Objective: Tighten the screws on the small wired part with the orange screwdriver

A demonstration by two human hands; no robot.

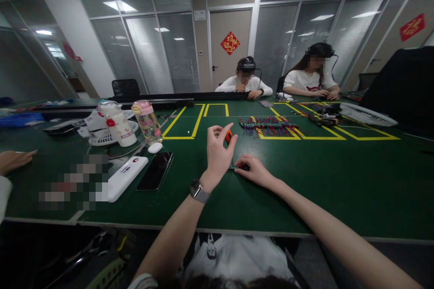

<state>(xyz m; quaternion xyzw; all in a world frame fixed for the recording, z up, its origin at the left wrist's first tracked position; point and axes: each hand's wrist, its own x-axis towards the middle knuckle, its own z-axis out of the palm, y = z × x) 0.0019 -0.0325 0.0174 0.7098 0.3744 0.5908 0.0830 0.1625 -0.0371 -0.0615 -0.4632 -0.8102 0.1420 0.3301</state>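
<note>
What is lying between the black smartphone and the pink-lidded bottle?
A small white rounded object lies there on the green table, in the head view.

I've got my two hands [217, 158] [256, 172], one screwdriver [229, 136], one board [233, 167], one watch [196, 188]. Two bottles [124, 130] [148, 123] and one phone [155, 171] left, two people [242, 83] [310, 74] far side.

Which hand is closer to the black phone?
Left. The left hand is to the right of the black phone; the right hand is even farther right.
</note>
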